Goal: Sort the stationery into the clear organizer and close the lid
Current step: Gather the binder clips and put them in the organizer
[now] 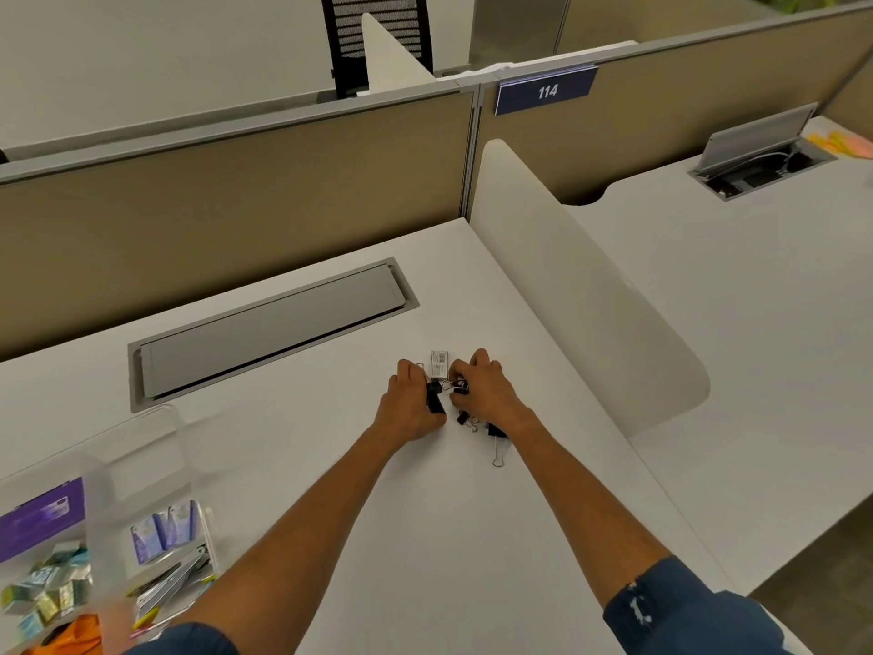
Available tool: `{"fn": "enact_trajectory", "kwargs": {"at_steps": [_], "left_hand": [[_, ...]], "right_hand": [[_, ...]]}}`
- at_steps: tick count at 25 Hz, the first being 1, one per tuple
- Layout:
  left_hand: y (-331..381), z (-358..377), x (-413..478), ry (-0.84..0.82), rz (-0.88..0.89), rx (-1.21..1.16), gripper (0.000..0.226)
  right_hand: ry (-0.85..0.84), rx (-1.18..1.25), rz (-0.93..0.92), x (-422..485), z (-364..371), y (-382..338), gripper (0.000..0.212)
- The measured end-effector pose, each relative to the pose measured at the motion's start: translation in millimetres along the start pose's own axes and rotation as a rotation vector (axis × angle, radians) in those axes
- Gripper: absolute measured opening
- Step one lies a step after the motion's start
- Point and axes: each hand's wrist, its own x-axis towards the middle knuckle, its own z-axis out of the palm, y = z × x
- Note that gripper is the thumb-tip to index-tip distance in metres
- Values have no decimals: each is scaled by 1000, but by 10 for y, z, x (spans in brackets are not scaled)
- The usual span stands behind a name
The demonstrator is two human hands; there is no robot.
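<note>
Down at the near left corner, the clear organizer (141,470) stands on the white table (330,465) with its lid open, and its compartments hold a purple packet (42,515), small coloured boxes (47,588), blue-and-white packets (163,529) and some flat metal pieces (172,583). Farther back, a grey cable hatch (269,328) lies shut in the table. Toward the middle, both bare arms reach forward to a small cluster of stationery. The left hand (413,406) has its grip closed on a black binder clip (435,399). Just beside it, the right hand (486,390) pinches another binder clip (459,387) between its fingertips. A small white barcoded box (440,364) lies just beyond the two hands, touching them or nearly so. Near the right wrist, two more black binder clips (496,437) lie loose on the table. To the right, a white curved divider (581,295) separates this table from the next.
</note>
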Motion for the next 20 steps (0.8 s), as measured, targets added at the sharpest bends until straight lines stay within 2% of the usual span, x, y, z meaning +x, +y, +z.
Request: {"fn": "enact_trajectory", "kwargs": {"at_steps": [6, 10, 14, 20], "left_hand": [[-33, -53, 46, -21, -23, -132, 59], [-42, -65, 64, -32, -56, -225, 66], [-84, -33, 57, -7, -83, -301, 64], [-53, 35, -31, 13, -81, -488, 64]], "right_hand": [[-4, 32, -25, -1, 27, -18, 26], [18, 122, -44, 17, 65, -65, 18], [69, 457, 94, 19, 63, -79, 15], [-2, 875, 214, -52, 79, -155, 25]]}}
